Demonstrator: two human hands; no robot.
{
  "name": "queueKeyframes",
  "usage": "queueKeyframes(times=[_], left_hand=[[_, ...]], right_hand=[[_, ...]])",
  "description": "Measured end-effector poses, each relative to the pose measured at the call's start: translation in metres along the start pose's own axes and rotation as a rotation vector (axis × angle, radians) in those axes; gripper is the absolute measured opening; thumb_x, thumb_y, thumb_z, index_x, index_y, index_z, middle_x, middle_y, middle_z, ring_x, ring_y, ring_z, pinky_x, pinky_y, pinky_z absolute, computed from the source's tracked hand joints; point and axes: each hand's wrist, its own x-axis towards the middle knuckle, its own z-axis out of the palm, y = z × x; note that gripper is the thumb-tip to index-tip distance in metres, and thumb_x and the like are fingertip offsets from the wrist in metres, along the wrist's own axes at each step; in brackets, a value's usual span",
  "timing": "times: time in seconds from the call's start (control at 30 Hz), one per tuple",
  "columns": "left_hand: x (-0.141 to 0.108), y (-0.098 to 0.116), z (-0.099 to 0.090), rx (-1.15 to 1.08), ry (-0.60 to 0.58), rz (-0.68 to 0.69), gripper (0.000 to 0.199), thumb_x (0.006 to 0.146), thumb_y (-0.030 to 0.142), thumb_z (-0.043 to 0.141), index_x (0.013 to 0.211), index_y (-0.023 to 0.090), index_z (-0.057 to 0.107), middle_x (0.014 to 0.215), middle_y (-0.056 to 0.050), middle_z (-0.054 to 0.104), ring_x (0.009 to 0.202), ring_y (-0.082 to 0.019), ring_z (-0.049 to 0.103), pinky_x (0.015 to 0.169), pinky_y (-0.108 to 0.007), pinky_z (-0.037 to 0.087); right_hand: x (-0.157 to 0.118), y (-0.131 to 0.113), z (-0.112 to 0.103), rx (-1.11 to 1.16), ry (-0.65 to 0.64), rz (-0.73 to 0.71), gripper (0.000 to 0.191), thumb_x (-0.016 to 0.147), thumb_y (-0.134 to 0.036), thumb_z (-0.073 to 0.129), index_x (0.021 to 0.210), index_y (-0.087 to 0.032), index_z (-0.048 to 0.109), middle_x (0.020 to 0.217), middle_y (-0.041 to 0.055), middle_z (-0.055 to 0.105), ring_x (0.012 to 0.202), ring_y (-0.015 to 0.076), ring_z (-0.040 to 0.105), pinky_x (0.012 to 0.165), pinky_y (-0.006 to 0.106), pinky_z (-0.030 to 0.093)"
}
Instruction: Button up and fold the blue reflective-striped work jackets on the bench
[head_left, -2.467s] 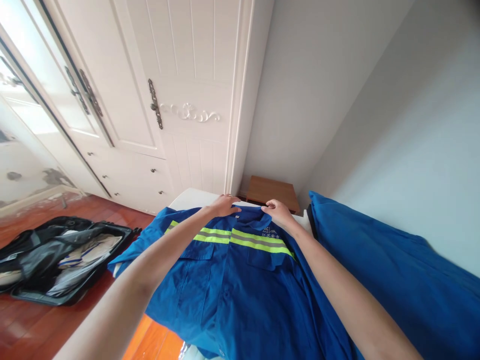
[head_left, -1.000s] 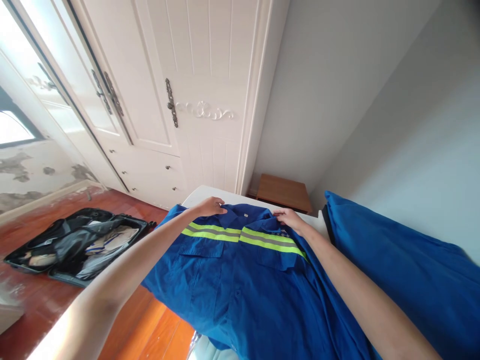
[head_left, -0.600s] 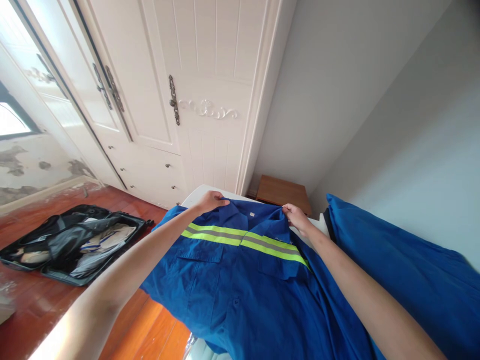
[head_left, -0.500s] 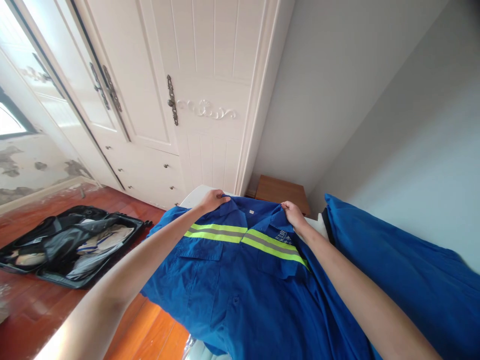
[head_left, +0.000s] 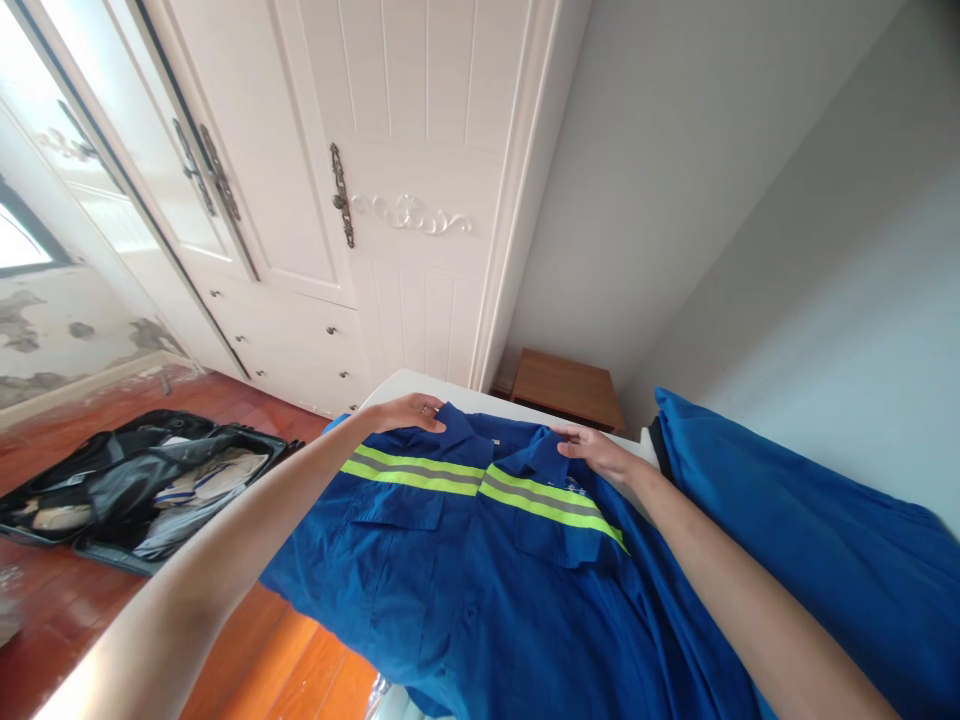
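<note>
A blue work jacket [head_left: 465, 540] with yellow-green and grey reflective bands lies spread face up over a white surface [head_left: 409, 385], its collar toward the wardrobe. My left hand [head_left: 412, 412] rests at the left side of the collar, fingers apart with a ring on one of them. At the collar's right side is my right hand [head_left: 592, 450], its fingers stretched out and parted on the cloth. Neither hand grips the fabric.
An open black suitcase [head_left: 225, 500] with clothes sits on the red wooden floor at left. A white wardrobe [head_left: 420, 120] stands ahead, with a brown wooden cabinet [head_left: 566, 385] beside it. More blue cloth [head_left: 795, 540] lies at right.
Both hands have let go of the collar and opened. The collar has come down a little toward me, showing more of the white surface behind it.
</note>
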Motion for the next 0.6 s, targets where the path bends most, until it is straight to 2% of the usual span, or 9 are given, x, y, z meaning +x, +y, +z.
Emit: queueKeyframes(times=[0.07,0.13,0.2,0.27,0.37,0.43,0.5,0.6], left_hand=[[0.003,0.002,0.0,0.058,-0.03,-0.028,0.046,0.06,0.05,0.08,0.091,0.017,0.07,0.077,-0.004,0.066,0.074,-0.021,0.058,0.066,-0.031,0.044],[0.009,0.002,0.002,0.149,0.038,-0.059,0.037,0.059,0.045,0.08,0.079,0.017,0.068,0.068,-0.004,0.063,0.069,-0.021,0.056,0.064,-0.031,0.041],[0.017,0.004,0.006,0.261,0.207,-0.078,0.029,0.07,0.045,0.071,0.071,0.017,0.063,0.068,-0.006,0.062,0.071,-0.022,0.055,0.066,-0.032,0.039],[0.025,0.008,0.009,0.368,0.399,-0.089,0.03,0.086,0.046,0.054,0.077,0.018,0.062,0.081,-0.011,0.065,0.081,-0.025,0.056,0.073,-0.035,0.038],[0.033,0.017,0.006,0.497,0.579,-0.127,0.038,0.097,0.043,0.034,0.097,0.016,0.062,0.106,-0.018,0.066,0.099,-0.027,0.055,0.084,-0.039,0.035],[0.03,0.021,0.0,0.56,0.624,-0.186,0.043,0.099,0.043,0.03,0.108,0.013,0.06,0.114,-0.022,0.063,0.106,-0.029,0.054,0.087,-0.04,0.035],[0.018,0.021,-0.009,0.607,0.623,-0.25,0.051,0.1,0.046,0.026,0.114,0.009,0.058,0.117,-0.026,0.061,0.108,-0.03,0.054,0.088,-0.041,0.037],[-0.02,0.01,-0.019,0.668,0.543,-0.302,0.057,0.097,0.053,0.033,0.119,0.007,0.058,0.121,-0.027,0.06,0.113,-0.034,0.054,0.092,-0.043,0.038]], right_hand=[[0.0,-0.003,-0.002,-0.158,-0.038,0.029,0.053,0.06,-0.05,0.084,0.099,-0.016,0.073,0.097,0.0084,0.074,0.092,0.0268,0.068,0.088,0.039,0.053],[0.003,-0.004,-0.004,-0.336,0.094,0.062,0.043,0.065,-0.053,0.078,0.085,-0.015,0.075,0.086,0.0073,0.075,0.083,0.0271,0.069,0.079,0.038,0.054],[0.01,-0.005,-0.008,-0.483,0.324,0.075,0.037,0.069,-0.052,0.073,0.077,-0.016,0.074,0.08,0.0066,0.075,0.08,0.0275,0.069,0.075,0.036,0.052],[0.019,-0.009,-0.011,-0.557,0.502,0.069,0.03,0.073,-0.048,0.071,0.078,-0.018,0.073,0.083,0.0072,0.075,0.086,0.0291,0.068,0.08,0.037,0.05],[0.031,-0.018,-0.012,-0.632,0.644,0.098,0.025,0.077,-0.041,0.07,0.088,-0.019,0.072,0.096,0.0108,0.074,0.101,0.0324,0.065,0.088,0.04,0.047],[0.031,-0.025,-0.01,-0.658,0.659,0.128,0.035,0.077,-0.04,0.071,0.103,-0.017,0.07,0.104,0.0133,0.073,0.109,0.0331,0.063,0.092,0.039,0.046],[0.02,-0.03,-0.01,-0.656,0.625,0.132,0.051,0.077,-0.042,0.073,0.12,-0.015,0.064,0.113,0.015,0.071,0.114,0.0322,0.062,0.095,0.038,0.045],[-0.026,-0.032,-0.014,-0.71,0.494,0.104,0.066,0.076,-0.046,0.073,0.132,-0.014,0.056,0.129,0.0176,0.063,0.118,0.0331,0.06,0.098,0.039,0.045]])
